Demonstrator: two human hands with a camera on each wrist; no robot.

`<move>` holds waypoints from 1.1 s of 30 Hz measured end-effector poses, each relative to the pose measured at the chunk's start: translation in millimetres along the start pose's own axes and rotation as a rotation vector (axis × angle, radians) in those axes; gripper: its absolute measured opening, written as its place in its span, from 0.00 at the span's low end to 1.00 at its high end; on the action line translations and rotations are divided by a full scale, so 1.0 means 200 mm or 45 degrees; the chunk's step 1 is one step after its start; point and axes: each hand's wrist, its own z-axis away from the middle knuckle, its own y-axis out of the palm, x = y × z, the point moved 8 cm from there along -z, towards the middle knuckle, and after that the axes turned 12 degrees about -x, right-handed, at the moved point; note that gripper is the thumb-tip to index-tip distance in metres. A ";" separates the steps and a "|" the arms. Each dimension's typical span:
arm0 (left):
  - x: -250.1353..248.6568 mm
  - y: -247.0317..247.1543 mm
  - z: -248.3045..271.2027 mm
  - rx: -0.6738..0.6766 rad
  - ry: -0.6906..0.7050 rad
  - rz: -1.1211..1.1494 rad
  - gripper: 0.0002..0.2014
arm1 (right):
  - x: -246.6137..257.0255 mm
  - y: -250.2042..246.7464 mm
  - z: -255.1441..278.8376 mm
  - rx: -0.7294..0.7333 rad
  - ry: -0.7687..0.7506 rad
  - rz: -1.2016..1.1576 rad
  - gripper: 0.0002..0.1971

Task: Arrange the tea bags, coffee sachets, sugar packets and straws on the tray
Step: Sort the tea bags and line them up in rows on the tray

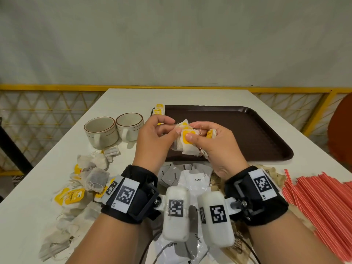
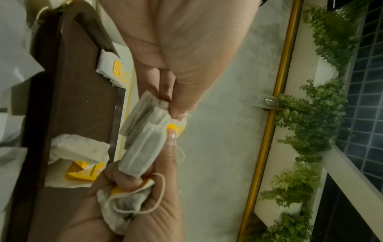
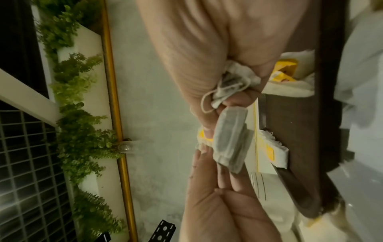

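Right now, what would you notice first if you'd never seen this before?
Probably the two hands, left hand and right hand, pinching a bunch of tea bags above the brown tray's near edge. Next, the bright red straws heaped at the table's right.

We find the head view looking forward and down over the bench point(image 1: 171, 98), hands at frame centre. Both wrist views sit close, rolled sideways, facing along the palms. All three share the pinched tea bags point(image 1: 187, 139) and tray point(image 1: 247, 130).
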 end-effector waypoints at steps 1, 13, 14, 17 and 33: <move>0.00 0.00 0.00 0.001 -0.023 0.028 0.09 | -0.01 0.00 0.00 -0.018 0.005 -0.014 0.12; 0.04 0.03 0.02 0.069 -0.316 0.337 0.06 | 0.01 0.01 0.00 -0.013 -0.019 -0.090 0.08; 0.05 0.03 0.01 0.063 -0.341 0.356 0.06 | 0.00 0.01 0.00 -0.011 -0.015 -0.075 0.08; 0.06 0.01 0.00 0.006 -0.358 0.371 0.06 | 0.00 0.01 0.00 -0.008 -0.008 -0.035 0.08; 0.03 -0.01 0.00 -0.063 -0.189 0.199 0.06 | -0.05 0.05 0.03 0.074 0.277 -0.258 0.10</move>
